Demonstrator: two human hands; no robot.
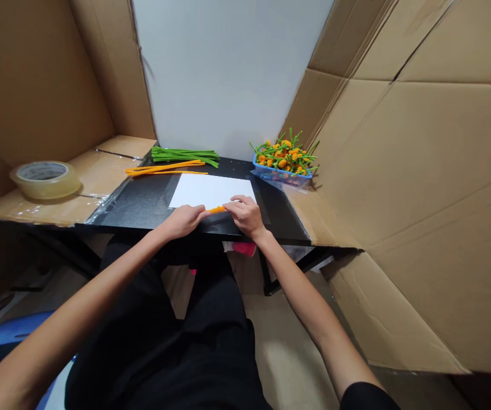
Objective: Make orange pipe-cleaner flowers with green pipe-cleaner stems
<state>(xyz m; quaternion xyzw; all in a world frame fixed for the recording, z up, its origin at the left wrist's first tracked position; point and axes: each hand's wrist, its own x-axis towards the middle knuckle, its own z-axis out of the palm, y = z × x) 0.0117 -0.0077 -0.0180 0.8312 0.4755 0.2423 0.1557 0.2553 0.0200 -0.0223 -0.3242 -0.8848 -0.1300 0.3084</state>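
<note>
Between my two hands runs a short orange pipe cleaner (217,209), which looks coiled or bunched up. My left hand (187,219) is closed on its left end, thumb on top. At its right end the fingers of my right hand (245,213) pinch it, with the other fingers slightly raised. Both hands are just above the near edge of a white sheet of paper (213,191). The ends of the pipe cleaner are hidden by my fingers.
Green pipe cleaners (185,155) and orange pipe cleaners (164,167) lie behind on the black table (132,202). A blue basket (283,175) holds orange-and-green pieces. A tape roll (46,180) rests at left. Cardboard walls (433,171) enclose both sides.
</note>
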